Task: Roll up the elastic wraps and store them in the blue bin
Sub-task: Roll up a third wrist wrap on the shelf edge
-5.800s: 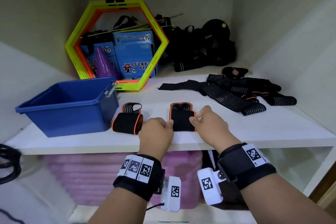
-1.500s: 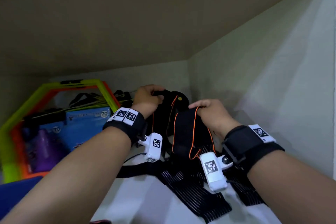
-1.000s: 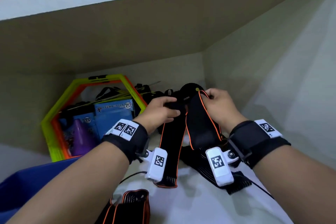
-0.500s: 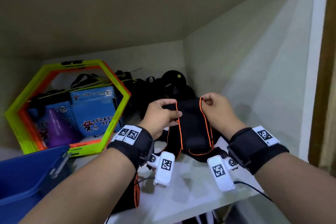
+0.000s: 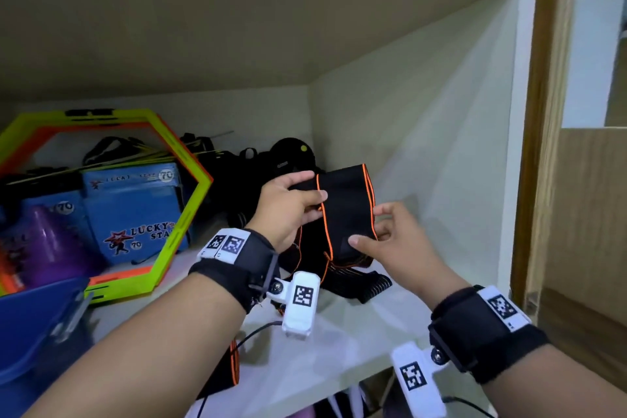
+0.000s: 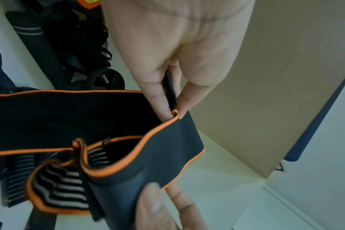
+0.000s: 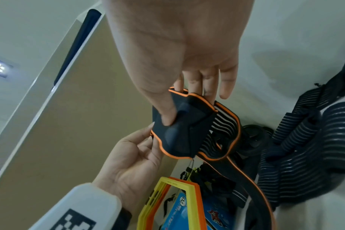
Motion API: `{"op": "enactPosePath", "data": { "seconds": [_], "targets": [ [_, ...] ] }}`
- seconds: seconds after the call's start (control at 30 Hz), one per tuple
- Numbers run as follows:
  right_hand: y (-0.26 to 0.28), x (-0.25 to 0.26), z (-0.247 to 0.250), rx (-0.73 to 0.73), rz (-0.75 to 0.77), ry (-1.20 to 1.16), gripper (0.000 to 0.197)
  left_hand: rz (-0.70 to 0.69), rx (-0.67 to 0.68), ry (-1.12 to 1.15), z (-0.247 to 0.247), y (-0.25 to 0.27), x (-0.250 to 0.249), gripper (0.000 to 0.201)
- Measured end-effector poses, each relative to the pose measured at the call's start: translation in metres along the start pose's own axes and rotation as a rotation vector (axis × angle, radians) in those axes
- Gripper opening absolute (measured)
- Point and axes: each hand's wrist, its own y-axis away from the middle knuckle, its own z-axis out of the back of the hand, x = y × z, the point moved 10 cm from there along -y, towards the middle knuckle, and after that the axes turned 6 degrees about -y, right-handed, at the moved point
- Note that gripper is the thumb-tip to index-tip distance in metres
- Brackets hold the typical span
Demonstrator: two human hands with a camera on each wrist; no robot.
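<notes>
A black elastic wrap with orange edging [image 5: 346,210] hangs in the air above the white shelf [image 5: 339,349], held by both hands. My left hand [image 5: 314,188] pinches its upper left edge between thumb and fingers [image 6: 172,109]. My right hand [image 5: 368,231] pinches the folded lower end, thumb on the front [image 7: 187,107]. The wrap's striped tail [image 6: 65,186] droops below. The blue bin [image 5: 30,326] stands at the lower left. A rolled wrap [image 5: 234,366] lies partly hidden under my left forearm.
More striped wraps [image 5: 369,285] lie on the shelf under the held one. A yellow-orange hexagon ring [image 5: 183,214], blue boxes [image 5: 135,207] and a purple cone [image 5: 51,248] stand at the back left, with black gear [image 5: 271,159] beside them. The cabinet wall [image 5: 424,146] is close on the right.
My right hand has dropped from the wrap's top right corner to its lower end. The left hand keeps its pinch on the top left. The view has shifted slightly right.
</notes>
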Motion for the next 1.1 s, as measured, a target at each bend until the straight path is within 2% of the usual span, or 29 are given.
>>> {"op": "enactPosePath", "data": {
  "seconds": [0.07,0.17,0.33,0.47,0.57,0.63,0.8,0.9,1.0,1.1],
  "targets": [
    [0.005,0.011,0.003,-0.02,0.018,0.004,0.046,-0.007,0.004,-0.013,0.001,0.001,-0.005,0.043],
    [0.017,0.034,0.011,-0.063,0.057,-0.106,0.038,0.004,0.074,-0.015,-0.004,0.011,-0.011,0.018],
    [0.023,0.074,0.031,-0.135,0.155,-0.159,0.006,-0.009,0.237,-0.117,-0.01,0.029,-0.018,0.027],
    [0.026,0.085,0.024,-0.021,0.095,-0.261,0.007,-0.045,0.273,-0.198,-0.008,0.04,-0.025,0.029],
    [0.027,0.08,0.015,0.095,0.023,-0.399,0.03,-0.055,0.267,-0.243,-0.002,0.044,-0.028,0.035],
    [0.026,0.077,0.011,0.125,0.014,-0.449,0.038,-0.068,0.235,-0.299,0.002,0.047,-0.03,0.03],
    [0.021,0.056,0.014,-0.001,-0.039,-0.558,0.016,-0.074,0.162,-0.426,0.008,0.059,-0.023,0.014],
    [0.026,0.032,0.008,0.024,-0.153,-0.709,0.029,-0.041,0.124,-0.397,0.008,0.069,-0.012,0.014],
    [0.035,0.015,0.0,0.122,-0.187,-0.722,0.041,-0.034,0.063,-0.37,0.008,0.083,-0.002,0.025],
    [0.039,0.002,0.004,0.101,-0.145,-0.624,0.036,-0.038,0.064,-0.35,0.004,0.102,0.012,0.045]
  ]
}}
